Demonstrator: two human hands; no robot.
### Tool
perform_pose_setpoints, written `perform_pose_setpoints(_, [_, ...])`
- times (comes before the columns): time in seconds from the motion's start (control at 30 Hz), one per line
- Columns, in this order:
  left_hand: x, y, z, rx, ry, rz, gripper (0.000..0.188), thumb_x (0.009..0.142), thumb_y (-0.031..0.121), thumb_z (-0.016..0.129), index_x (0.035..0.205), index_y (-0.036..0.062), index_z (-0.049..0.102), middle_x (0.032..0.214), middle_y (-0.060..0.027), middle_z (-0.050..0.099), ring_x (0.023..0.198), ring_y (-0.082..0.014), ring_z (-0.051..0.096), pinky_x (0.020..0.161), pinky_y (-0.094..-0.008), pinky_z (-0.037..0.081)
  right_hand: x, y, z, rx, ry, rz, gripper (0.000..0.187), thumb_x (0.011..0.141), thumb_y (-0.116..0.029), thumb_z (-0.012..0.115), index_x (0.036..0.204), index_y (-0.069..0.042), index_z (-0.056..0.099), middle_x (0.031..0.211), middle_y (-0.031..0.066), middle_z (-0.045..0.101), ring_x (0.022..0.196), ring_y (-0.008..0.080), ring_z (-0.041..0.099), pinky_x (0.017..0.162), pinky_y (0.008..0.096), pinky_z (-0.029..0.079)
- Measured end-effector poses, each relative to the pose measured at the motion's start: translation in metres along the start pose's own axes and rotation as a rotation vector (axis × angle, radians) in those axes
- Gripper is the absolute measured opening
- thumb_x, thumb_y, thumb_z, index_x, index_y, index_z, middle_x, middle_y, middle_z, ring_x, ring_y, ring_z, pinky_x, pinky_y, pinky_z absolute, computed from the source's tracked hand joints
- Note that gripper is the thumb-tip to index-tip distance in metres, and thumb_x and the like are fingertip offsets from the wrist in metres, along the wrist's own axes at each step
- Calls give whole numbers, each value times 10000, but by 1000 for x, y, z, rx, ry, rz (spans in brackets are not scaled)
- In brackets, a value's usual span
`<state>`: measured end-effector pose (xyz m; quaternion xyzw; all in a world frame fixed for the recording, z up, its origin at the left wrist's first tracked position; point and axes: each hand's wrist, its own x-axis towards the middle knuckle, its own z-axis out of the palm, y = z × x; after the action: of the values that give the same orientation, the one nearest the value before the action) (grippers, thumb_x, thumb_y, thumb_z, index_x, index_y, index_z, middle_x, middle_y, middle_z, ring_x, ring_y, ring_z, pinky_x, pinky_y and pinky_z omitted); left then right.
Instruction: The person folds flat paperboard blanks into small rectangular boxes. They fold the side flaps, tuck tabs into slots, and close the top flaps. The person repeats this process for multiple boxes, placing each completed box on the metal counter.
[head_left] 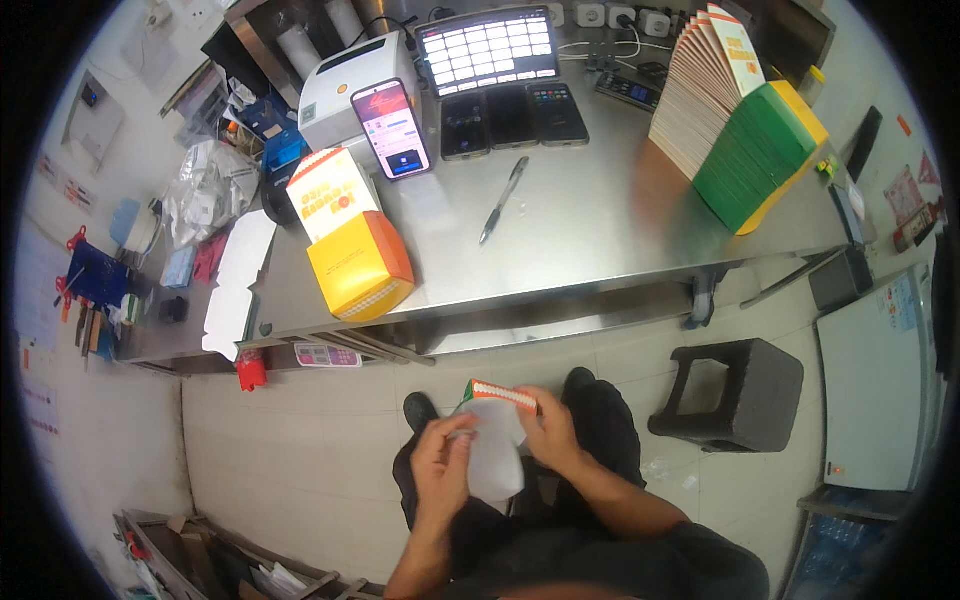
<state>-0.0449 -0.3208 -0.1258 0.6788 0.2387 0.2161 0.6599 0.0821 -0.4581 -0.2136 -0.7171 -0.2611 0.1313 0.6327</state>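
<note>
Above my lap, I hold a paper carton [495, 470] with a plain white face toward me. Its far edge shows an orange strip with a white scalloped border and a bit of green. My left hand [441, 464] pinches the carton's left side between thumb and fingers. On the other side, my right hand [551, 432] grips the carton near the scalloped edge, some fingers hidden behind it. Beyond my hands, on the steel table [560, 225], stands a yellow-orange carton stack [362, 265] at the left. A fanned-out stack of green cartons [757, 155] stands at the right.
A pen [504, 200] lies mid-table. Behind it are a propped phone [393, 130], several dark phones, a tablet [488, 52] and a white label printer [352, 88]. White flat card [238, 285] overhangs the left edge. A dark stool [735, 395] stands on the floor at right.
</note>
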Motion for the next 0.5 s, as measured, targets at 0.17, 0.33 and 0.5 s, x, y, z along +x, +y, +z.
perform_pose_setpoints(0.17, [53, -1, -14, 495, -56, 97, 458, 1013, 137, 672, 1433, -9, 560, 1294, -200, 646, 1099, -255, 663, 949, -352, 537, 48, -25, -22, -133, -92, -30, 335, 952, -4, 596, 1283, -19, 648, 1175, 194, 671, 1030, 350, 683, 886, 393, 542])
perform_pose_setpoints(0.33, [73, -16, 7, -228, -112, -325, 435, 1040, 197, 605, 1423, -7, 572, 1252, -114, 684, 1136, -200, 645, 999, -323, 499, 62, -54, -15, 137, -164, 124, 384, 1064, -129, 531, 1436, -35, 533, 1305, 180, 627, 1184, 269, 623, 1029, 379, 485])
perform_pose_setpoints(0.5, [83, -21, 6, -378, -44, -370, 399, 1035, 179, 559, 1385, -12, 587, 1230, -113, 682, 1088, -194, 648, 993, -316, 498, 55, -50, -13, 534, -243, 259, 471, 1164, -342, 377, 1444, 2, 534, 1309, 93, 636, 1183, 159, 592, 1060, 343, 470])
